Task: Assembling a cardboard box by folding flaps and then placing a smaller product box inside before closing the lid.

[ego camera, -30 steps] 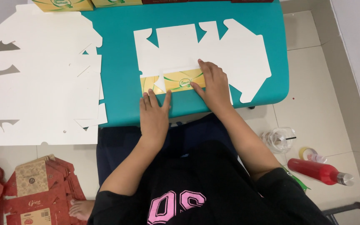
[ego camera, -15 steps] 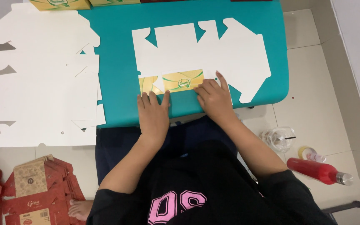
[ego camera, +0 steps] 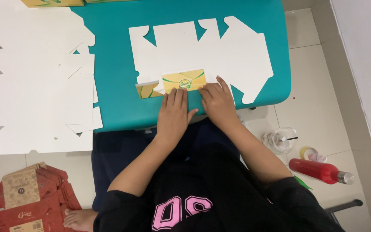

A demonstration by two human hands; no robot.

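Both hands have slid toward each other since the earlier frame, flat with fingers together, gripping nothing. Left hand [ego camera: 174, 109] and right hand [ego camera: 217, 101] press the white box blank's [ego camera: 202, 51] folded yellow flap [ego camera: 183, 80] on the teal table [ego camera: 117, 99]. Blank stack [ego camera: 31, 86] lies left of the blank; red bottle [ego camera: 318, 170] on the floor, lower right of it.

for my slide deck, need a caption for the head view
Both hands, left hand and right hand, press a folded flap of a flat white box blank on a teal table.

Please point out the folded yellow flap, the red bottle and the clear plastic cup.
yellow flap [ego camera: 183, 80], head view, its printed middle.
red bottle [ego camera: 316, 169], head view, mid-body.
clear plastic cup [ego camera: 278, 140], head view, its side wall.
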